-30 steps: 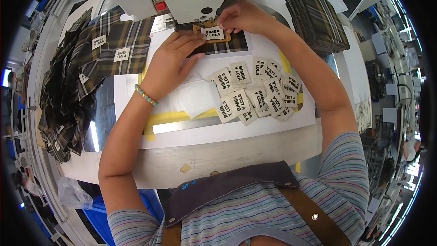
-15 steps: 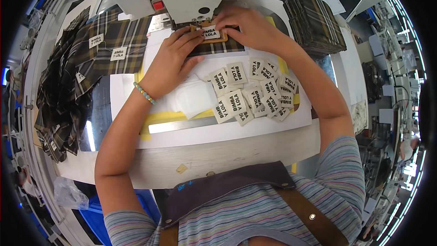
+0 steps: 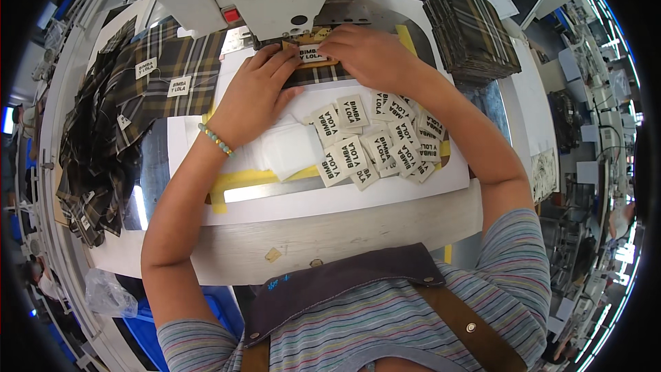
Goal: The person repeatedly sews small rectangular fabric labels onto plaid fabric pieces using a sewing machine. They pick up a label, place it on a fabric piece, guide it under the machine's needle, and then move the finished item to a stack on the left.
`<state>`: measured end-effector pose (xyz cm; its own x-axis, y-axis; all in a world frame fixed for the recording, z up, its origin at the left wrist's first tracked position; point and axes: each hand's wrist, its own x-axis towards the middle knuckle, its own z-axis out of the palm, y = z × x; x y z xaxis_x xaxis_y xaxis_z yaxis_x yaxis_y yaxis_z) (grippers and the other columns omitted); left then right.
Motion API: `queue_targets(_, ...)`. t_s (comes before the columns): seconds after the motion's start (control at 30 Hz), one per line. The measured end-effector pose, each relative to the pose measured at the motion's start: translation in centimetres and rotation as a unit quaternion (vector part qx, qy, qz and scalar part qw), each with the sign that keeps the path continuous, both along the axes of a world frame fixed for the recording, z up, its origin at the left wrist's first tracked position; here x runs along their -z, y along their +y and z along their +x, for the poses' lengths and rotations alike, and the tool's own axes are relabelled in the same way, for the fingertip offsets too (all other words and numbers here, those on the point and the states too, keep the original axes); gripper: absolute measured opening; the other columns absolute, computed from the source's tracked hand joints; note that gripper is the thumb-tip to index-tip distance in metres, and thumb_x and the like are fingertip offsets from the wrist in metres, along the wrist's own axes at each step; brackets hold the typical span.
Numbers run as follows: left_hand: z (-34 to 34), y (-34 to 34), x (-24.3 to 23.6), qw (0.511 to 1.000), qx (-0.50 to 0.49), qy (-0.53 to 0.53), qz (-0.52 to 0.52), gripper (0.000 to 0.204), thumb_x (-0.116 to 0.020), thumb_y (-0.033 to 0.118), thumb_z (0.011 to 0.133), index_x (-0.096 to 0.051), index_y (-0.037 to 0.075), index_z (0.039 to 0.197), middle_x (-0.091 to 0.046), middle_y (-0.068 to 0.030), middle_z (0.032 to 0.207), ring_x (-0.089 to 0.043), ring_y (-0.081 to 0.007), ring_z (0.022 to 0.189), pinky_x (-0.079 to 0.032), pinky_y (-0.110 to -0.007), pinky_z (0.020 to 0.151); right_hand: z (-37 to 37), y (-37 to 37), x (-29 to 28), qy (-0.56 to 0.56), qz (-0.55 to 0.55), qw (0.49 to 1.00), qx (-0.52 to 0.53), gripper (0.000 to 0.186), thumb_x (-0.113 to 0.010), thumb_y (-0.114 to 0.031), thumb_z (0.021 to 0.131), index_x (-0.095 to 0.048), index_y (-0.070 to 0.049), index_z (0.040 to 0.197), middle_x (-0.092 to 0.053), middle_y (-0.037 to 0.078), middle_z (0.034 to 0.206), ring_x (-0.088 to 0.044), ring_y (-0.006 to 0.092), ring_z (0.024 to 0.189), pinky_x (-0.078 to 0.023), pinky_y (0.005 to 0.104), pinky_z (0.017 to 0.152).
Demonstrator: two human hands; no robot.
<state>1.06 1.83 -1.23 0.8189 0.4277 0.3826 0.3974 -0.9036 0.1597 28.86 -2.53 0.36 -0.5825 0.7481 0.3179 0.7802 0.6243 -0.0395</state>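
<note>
Under the head of a white sewing machine [image 3: 265, 0], a white fabric label [image 3: 311, 53] with dark print lies inside a tan frame [image 3: 319, 64]. Dark plaid cloth [image 3: 323, 75] shows beneath that frame. My left hand [image 3: 249, 100] lies over the frame's left end, fingers stretched and thumb apart. From the right, the fingertips of my right hand [image 3: 372, 58] close together at the label's right end. Its thumb is partly hidden. Several loose labels [image 3: 351, 155] are spread just below my right hand, beside white folded pieces [image 3: 289, 150].
Plaid cloth pieces with labels on them [image 3: 182, 62] are heaped at the left. A tall stack of folded plaid pieces [image 3: 478, 31] stands at the right. Yellow tape [image 3: 241, 180] edges the white sheet. A clear plastic bag [image 3: 109, 293] and blue bin [image 3: 148, 334] sit low at left.
My right hand has come down and its fingers have closed in at the label's right end. My left hand stays at the frame. The whole view has shifted slightly.
</note>
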Motion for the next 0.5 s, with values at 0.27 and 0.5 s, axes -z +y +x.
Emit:
queue_targets(0.27, -0.8, 1.0, -1.1, 0.997, 0.003, -0.001, -0.083, 0.039, -0.064, 0.014, 0.104, -0.062, -0.002, 0.140, -0.061, -0.0163, 0.150, -0.052, -0.0401, 0.142, -0.043, -0.048, 0.121, 0.0, 0.8, 2.8, 0.055, 0.042, 0.996, -0.059, 0.039, -0.065, 0.003, 0.090, -0.076, -0.003, 0.126, -0.072, 0.006, 0.137, -0.065, 0.0280, 0.129, -0.055, 0.0395, 0.111)
queue_targets(0.5, -3.3, 0.9, -1.0, 0.998, -0.022, 0.038, -0.055, 0.040, -0.064, 0.010, 0.103, -0.064, -0.002, 0.141, -0.060, -0.0145, 0.154, -0.051, -0.0384, 0.147, -0.043, -0.047, 0.122, -0.6, 1.1, 2.3, 0.042, 0.031, 0.997, -0.057, 0.048, -0.064, 0.005, 0.089, -0.074, -0.010, 0.134, -0.070, 0.001, 0.144, -0.063, 0.0265, 0.133, -0.056, 0.0393, 0.110)
